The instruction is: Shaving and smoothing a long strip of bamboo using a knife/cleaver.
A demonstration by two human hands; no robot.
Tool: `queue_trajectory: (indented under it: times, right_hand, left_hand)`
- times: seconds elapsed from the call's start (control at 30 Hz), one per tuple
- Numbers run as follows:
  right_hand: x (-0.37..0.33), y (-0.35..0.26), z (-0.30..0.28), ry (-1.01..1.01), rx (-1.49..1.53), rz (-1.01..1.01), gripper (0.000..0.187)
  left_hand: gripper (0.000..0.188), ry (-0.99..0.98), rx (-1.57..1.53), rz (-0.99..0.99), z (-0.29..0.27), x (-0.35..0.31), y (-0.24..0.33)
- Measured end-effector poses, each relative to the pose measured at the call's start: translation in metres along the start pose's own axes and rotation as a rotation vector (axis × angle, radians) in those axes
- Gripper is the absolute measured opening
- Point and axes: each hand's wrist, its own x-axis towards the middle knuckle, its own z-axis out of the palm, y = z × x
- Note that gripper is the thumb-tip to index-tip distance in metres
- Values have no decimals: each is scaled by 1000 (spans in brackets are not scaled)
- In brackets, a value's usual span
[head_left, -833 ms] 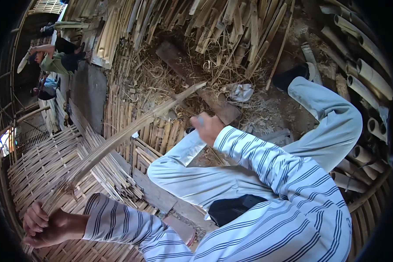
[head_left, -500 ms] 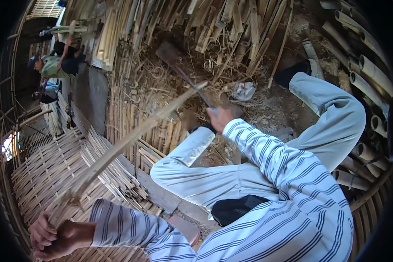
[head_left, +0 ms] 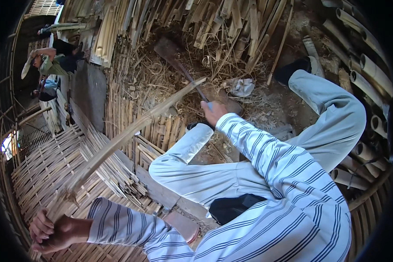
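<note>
The left hand [head_left: 52, 229] is low at the left, curled tight around the near end of a long bamboo strip [head_left: 126, 135]. The strip slants up and to the right, over a woven bamboo mat [head_left: 39, 174] (made of many thin slats), and its far end is just beside the right hand [head_left: 214, 111]. That hand is closed around the handle of a big knife [head_left: 179, 65]. The blade points up and away, over dry bamboo scraps [head_left: 148, 74].
</note>
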Motion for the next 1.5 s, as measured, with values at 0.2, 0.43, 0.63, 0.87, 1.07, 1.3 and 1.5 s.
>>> queue_trajectory:
  times: [0.2, 0.43, 0.63, 0.87, 1.07, 1.3, 1.5]
  right_hand:
    - [-55, -43, -11, -42, 42, -408, 45]
    - [-33, -1, -4, 92, -57, -339, 42]
    - [-74, -61, -16, -84, -28, -319, 48]
    - [-83, -56, -15, 9, 2, -506, 41]
    - [-23, -13, -3, 21, -34, -217, 55]
    - [-44, -32, -1, 77, -29, -356, 47]
    - [-19, -21, -4, -18, 27, -129, 55]
  left_hand:
    - [32, 305, 402, 224, 1, 9, -24]
    - [36, 539, 570, 184, 6, 11, -38]
    - [37, 548, 585, 202, 18, 6, -27]
    - [36, 452, 423, 210, 24, -1, -24]
    - [36, 448, 476, 180, 14, 3, -29]
    - [33, 364, 535, 109, 0, 11, -14]
    - [32, 227, 499, 65, -16, 19, -11]
